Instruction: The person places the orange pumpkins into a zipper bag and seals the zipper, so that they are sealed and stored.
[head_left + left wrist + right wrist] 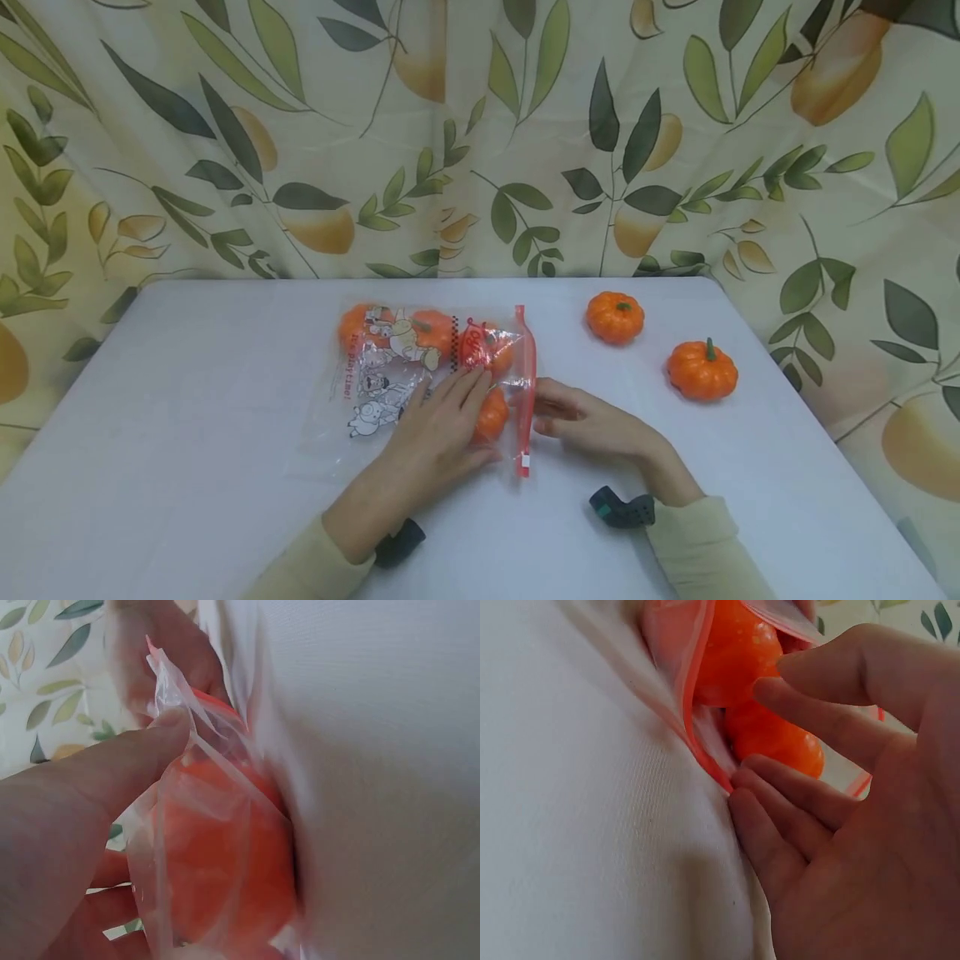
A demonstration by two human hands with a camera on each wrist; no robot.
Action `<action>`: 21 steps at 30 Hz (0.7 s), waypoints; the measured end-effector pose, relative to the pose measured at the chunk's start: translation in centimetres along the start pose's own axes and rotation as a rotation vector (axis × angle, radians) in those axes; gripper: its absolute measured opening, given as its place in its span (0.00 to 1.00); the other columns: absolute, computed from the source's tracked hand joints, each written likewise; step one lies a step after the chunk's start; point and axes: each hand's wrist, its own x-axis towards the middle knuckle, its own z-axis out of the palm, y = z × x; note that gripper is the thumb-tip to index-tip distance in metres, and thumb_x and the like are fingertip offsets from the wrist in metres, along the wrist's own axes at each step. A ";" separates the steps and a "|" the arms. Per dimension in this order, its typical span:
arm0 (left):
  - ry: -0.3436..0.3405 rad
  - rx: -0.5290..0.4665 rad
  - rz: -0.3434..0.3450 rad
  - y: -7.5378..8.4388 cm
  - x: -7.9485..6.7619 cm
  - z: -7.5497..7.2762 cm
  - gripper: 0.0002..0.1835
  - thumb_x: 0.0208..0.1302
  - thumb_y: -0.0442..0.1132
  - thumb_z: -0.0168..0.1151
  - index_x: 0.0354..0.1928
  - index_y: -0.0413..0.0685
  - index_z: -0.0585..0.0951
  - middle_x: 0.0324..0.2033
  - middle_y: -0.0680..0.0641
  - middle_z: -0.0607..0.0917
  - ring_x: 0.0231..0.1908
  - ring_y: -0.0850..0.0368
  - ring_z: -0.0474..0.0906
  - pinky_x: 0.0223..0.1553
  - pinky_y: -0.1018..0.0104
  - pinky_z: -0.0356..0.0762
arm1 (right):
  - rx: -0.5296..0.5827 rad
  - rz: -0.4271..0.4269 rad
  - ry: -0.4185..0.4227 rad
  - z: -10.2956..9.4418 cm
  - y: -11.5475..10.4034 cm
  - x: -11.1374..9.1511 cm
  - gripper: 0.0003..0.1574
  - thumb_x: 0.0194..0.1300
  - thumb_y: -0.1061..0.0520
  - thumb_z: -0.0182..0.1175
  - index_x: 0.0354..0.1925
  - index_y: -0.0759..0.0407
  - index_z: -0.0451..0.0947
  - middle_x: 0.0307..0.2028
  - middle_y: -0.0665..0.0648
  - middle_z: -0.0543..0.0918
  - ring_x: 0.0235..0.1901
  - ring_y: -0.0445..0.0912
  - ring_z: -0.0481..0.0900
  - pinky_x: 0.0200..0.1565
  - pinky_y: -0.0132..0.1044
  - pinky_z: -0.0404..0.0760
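Observation:
A clear zip bag (337,421) printed with cartoon figures lies on the table, several small orange pumpkins (491,415) inside it. My left hand (438,433) rests over the bag's right part, fingers extended; in the left wrist view its thumb (142,754) touches the plastic beside an orange pumpkin (225,855). At the bag's red zip edge (527,392) is my right hand (596,421). The right wrist view shows the bag's mouth parted, with pumpkins (739,652) inside. The right fingertips (750,799) are at its lower red edge, with nothing gripped.
Two more orange pumpkins, one (615,317) near the back edge and another (702,370) farther right, sit on the white table (187,417). A leaf-patterned cloth (465,167) hangs behind. Dark wrist devices (622,508) are worn on both arms.

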 end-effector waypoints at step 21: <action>0.009 -0.005 0.002 0.0 -0.2 0.0 0.53 0.54 0.63 0.70 0.78 0.59 0.55 0.74 0.51 0.65 0.74 0.50 0.60 0.69 0.35 0.62 | -0.316 0.050 0.421 -3.8 -2.3 -2.7 0.21 0.72 0.58 0.57 0.61 0.56 0.74 0.61 0.60 0.77 0.64 0.58 0.73 0.60 0.57 0.77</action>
